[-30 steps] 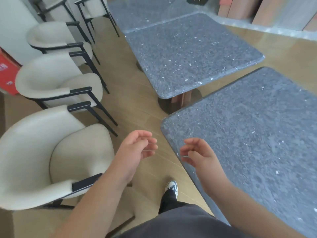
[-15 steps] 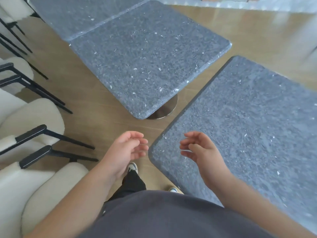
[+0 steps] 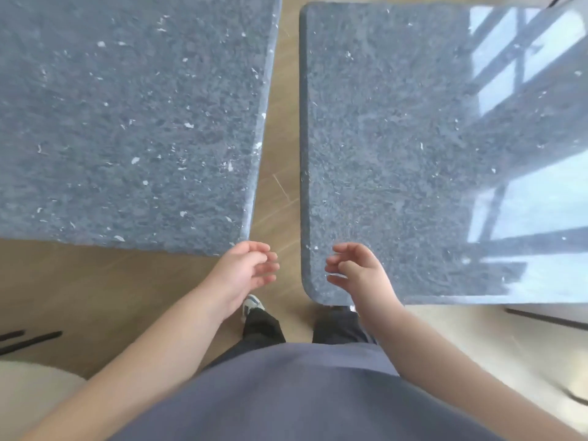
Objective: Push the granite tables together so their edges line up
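Note:
Two grey speckled granite tables fill the head view. The left table and the right table stand side by side with a narrow strip of wooden floor between them. The right table's near edge lies closer to me than the left table's near edge. My left hand hovers by the left table's near right corner, fingers loosely curled, holding nothing. My right hand hangs over the right table's near left corner, fingers relaxed, and grips nothing.
A cream chair seat with black legs shows at the lower left. My feet stand on the floor just before the gap. Window light reflects off the right table's far right side.
The view has swung round so that I face the gap between the tables straight on. The chairs have slid out of sight to the left. Both hands keep the same loose pose.

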Tool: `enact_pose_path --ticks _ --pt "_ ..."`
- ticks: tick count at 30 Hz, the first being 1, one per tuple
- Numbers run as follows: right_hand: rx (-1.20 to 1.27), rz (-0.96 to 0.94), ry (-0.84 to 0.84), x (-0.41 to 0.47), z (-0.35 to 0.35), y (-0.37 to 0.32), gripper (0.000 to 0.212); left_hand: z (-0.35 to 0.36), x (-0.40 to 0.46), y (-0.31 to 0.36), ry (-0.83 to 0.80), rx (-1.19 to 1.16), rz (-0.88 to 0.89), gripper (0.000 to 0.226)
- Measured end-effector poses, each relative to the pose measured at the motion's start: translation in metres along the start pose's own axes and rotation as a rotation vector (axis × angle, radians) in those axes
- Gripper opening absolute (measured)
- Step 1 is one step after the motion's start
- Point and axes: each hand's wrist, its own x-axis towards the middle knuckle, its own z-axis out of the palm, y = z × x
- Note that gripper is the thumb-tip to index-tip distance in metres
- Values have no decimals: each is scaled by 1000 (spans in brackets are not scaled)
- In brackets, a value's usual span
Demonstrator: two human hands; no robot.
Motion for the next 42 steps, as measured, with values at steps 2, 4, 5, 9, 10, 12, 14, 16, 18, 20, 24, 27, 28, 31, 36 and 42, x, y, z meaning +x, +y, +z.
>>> enact_pose_path --ticks 2,4,5,9,10,12,14,16,18,20,24,27,28,31,36,42 --pt "55 99 87 4 0 19 33 4 17 -17 -12 22 -90 19" --pt "134 190 142 8 -3 37 28 13 33 -36 -21 26 -183 17" --pt "169 221 158 10 -5 46 25 18 40 -45 -17 39 -216 17" --pt "250 345 175 18 -18 72 27 38 64 -75 32 56 -299 29" --pt "263 382 164 21 -22 77 28 42 68 -81 35 27 -326 33" --pt "284 453 121 28 -28 85 34 51 73 -92 19 -47 -401 29" --pt "298 508 97 40 -32 91 40 59 79 -101 -27 -122 -446 23" --pt "244 563 121 50 -37 96 34 69 84 -106 -92 -178 -435 30" --pt "145 612 104 55 -42 102 24 77 87 -111 -115 -203 -421 34" --pt "132 660 90 55 -47 113 29 82 86 -118 -115 -228 -431 37" --pt "344 675 108 60 -49 133 42 86 89 -127 -146 -316 -468 36" --pt "533 626 181 70 -44 142 48 84 94 -127 -182 -312 -473 31" --pt "609 603 219 73 -41 145 46 82 96 -127 -194 -300 -478 31" --pt "763 565 323 75 -30 151 46 78 100 -125 -238 -266 -501 31" --pt "1021 527 369 73 -11 155 51 76 102 -122 -273 -246 -503 35" --pt "1234 519 388 77 4 147 56 83 102 -125 -214 -189 -464 42"
